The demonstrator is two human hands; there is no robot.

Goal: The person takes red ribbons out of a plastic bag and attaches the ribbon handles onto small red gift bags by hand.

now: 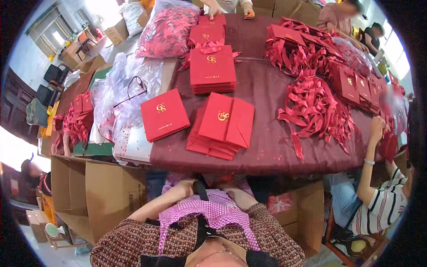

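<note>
Left hand: at lap beside black strap; fingers unclear, can't tell.
Right hand: shadowed at near table edge; finger state can't tell.
Red paper gift bags: near-centre stack on maroon tablecloth; single bag left.
Red ribbon pile: right.
</note>
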